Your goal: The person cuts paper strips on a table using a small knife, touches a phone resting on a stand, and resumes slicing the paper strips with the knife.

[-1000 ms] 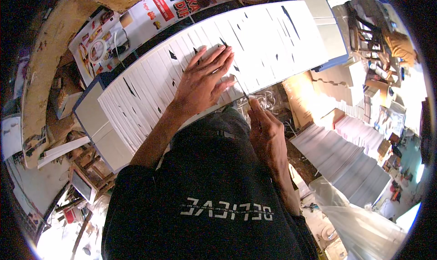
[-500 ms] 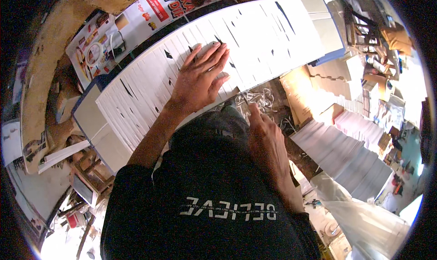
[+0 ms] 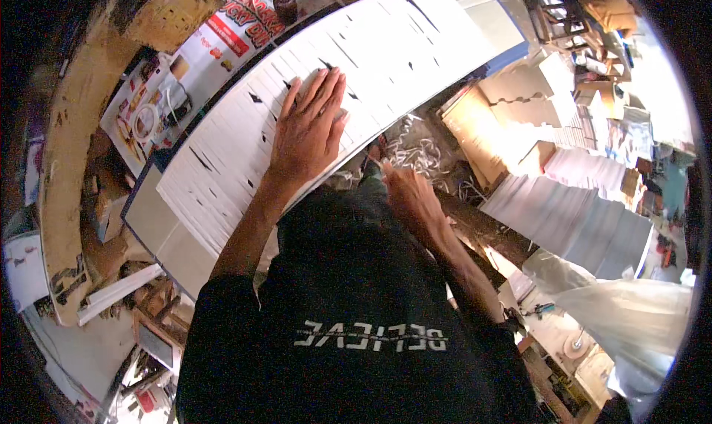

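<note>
A long, slightly curved row of white paper edges, a packed stack of sheets [image 3: 378, 42], lies in front of me with dark gaps between some of them. My left hand [image 3: 308, 138] rests flat on its top, fingers stretched out. Pale boards with blue rims close off the row at its left end [image 3: 165, 220] and right end [image 3: 486, 12]. Just off the stack's near edge, my right hand [image 3: 411, 201] is closed around a thin tool [image 3: 374, 160]. Its narrow tip shows past the fingers; blur and small size hide its exact kind.
Curly white paper strips [image 3: 415, 153] lie below the near edge. At the right stand brown cardboard [image 3: 471, 120], tall paper stacks [image 3: 571, 212] and a clear plastic sheet [image 3: 623, 313]. Beyond the row lie a printed banner [image 3: 226, 42] and a white tape roll [image 3: 144, 122].
My right hand has drawn slightly left, and the tool's tip has come away from the stack's near edge. My left hand stays flat on the paper. The whole view has shifted somewhat.
</note>
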`<action>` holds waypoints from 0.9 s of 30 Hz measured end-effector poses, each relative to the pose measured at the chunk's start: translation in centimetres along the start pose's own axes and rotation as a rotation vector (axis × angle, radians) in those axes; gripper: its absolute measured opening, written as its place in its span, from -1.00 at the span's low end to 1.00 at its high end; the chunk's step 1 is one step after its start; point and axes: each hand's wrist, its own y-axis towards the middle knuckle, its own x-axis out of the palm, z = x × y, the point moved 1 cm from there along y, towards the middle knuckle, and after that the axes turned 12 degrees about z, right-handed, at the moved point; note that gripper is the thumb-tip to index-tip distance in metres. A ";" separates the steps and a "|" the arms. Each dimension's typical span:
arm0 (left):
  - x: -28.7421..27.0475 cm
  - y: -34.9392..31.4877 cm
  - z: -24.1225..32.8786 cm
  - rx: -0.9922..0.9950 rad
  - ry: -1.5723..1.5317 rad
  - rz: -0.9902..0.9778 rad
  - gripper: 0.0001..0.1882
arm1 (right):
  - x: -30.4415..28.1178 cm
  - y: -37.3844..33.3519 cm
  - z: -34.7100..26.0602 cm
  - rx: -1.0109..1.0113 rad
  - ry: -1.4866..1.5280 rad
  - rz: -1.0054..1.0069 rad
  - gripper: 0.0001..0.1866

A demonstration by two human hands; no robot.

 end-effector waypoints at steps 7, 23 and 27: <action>-0.3 -0.1 0.4 -0.028 0.015 -0.022 -0.35 | -4.1 -5.8 0.6 0.119 0.396 0.275 -0.68; -1.8 0.5 -2.4 -0.030 -0.182 -0.119 -0.29 | -1.5 -0.1 -3.9 -0.108 0.435 0.392 -0.43; -2.0 0.8 -2.7 -0.018 -0.170 -0.116 -0.29 | -1.6 0.2 -4.3 -0.140 0.443 0.353 -0.41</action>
